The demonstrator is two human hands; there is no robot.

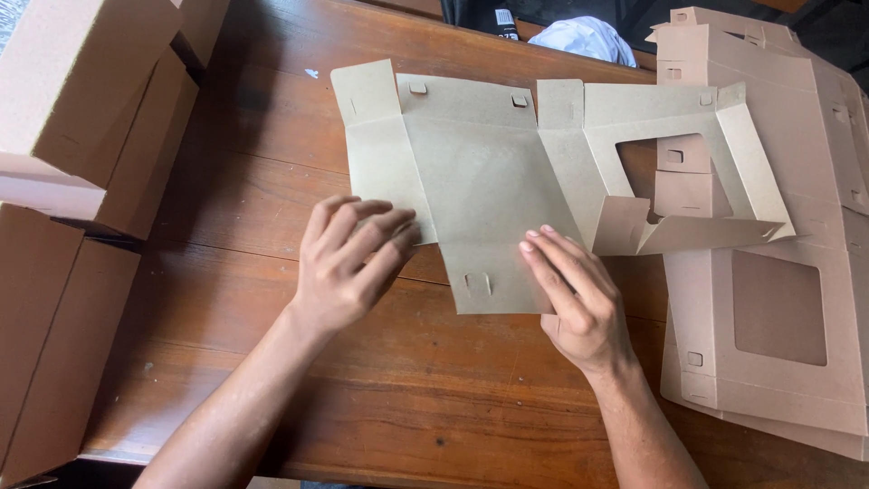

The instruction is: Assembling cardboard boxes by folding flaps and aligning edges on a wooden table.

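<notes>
Here you are pressing a flat, die-cut brown cardboard box blank (480, 172) against the brown wooden table (272, 190). Your left hand (348, 263) is lying with fingers extended and slightly curled on the blank's lower left edge, gripping nothing. Your right hand (575, 294) is resting open, fingertips flat on the lower flap, probably pinning it along a crease. A stack of unfolded windowed blanks (778, 317) is waiting just to the right; assembled brown boxes (81, 100) are sitting at left.
</notes>
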